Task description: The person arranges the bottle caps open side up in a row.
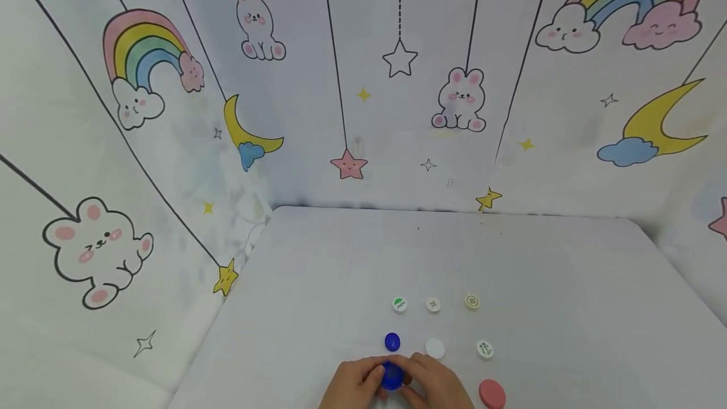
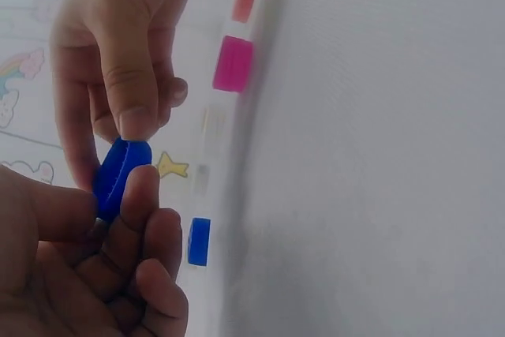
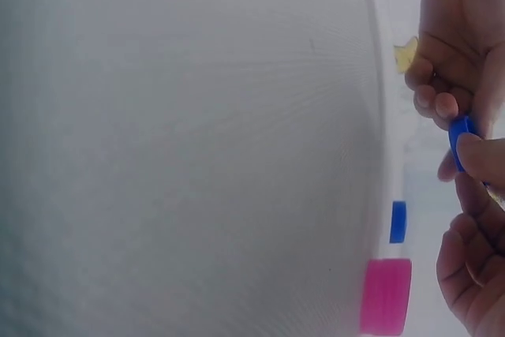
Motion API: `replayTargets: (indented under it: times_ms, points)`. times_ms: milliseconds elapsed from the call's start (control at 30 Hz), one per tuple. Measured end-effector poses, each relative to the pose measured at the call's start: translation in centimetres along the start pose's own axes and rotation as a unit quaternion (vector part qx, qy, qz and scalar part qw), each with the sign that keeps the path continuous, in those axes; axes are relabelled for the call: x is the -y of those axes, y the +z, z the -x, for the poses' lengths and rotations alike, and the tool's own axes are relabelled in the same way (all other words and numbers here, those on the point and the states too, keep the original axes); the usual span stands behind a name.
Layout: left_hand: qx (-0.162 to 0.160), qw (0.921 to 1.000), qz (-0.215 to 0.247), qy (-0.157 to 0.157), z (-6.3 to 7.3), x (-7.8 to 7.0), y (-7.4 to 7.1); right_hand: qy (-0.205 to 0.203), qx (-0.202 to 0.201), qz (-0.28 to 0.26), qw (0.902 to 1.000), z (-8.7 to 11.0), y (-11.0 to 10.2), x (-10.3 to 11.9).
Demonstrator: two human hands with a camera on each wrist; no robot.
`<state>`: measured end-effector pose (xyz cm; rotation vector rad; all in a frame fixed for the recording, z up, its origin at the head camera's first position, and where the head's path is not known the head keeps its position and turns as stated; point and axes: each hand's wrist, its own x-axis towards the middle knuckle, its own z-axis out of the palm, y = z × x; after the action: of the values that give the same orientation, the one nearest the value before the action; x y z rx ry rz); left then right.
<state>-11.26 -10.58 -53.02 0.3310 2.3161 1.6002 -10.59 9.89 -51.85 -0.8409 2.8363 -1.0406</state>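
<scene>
Between the two hands is a round blue bottle cap [image 1: 392, 375], held up in front of the body. My left hand [image 1: 354, 384] pinches it with thumb and fingers from the left. From the other side my right hand [image 1: 437, 385] grips its edge. In the left wrist view the blue cap is tilted, its side seam showing, with the right thumb on its upper end. Just beyond the hands lies a smaller blue cap [image 1: 392, 341], and a plain white cap [image 1: 435, 348] sits close by the right fingers. A magenta cap [image 2: 233, 64] shows in both wrist views.
A coral-red cap [image 1: 491, 394] lies right of the right hand. Behind it is a white cap with green print [image 1: 485, 349]. Farther back stand a green-and-white cap [image 1: 400, 305], a pale cap [image 1: 433, 305] and a yellowish cap [image 1: 472, 302]. Patterned cloth walls [image 1: 307, 112] surround the white table [image 1: 295, 270].
</scene>
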Motion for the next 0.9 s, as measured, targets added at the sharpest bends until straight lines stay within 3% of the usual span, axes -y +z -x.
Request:
replayTargets:
  times_ms: [233,367,500,733,900]
  points:
    - [-0.004,0.9981,-0.052,0.034,0.3,0.4,0.1,0.029,0.004,0.010,0.9995,-0.4,0.2,-0.1]
    - [-0.014,0.9956,-0.083,0.040,0.3,0.7,0.2,0.050,0.028,0.002,0.9984,-0.7,0.2,0.0]
    - [-0.020,0.9920,-0.121,0.029,0.1,1.1,0.3,0.078,0.068,-0.002,0.9946,-1.0,0.3,0.0]
    - [-0.023,0.9764,-0.214,0.013,-0.3,0.9,0.4,0.091,0.099,0.018,0.9907,-1.3,0.5,0.0]
    - [-0.014,0.9752,-0.221,0.003,-0.4,0.6,0.3,0.083,0.106,0.034,0.9903,-1.7,0.7,-0.2]
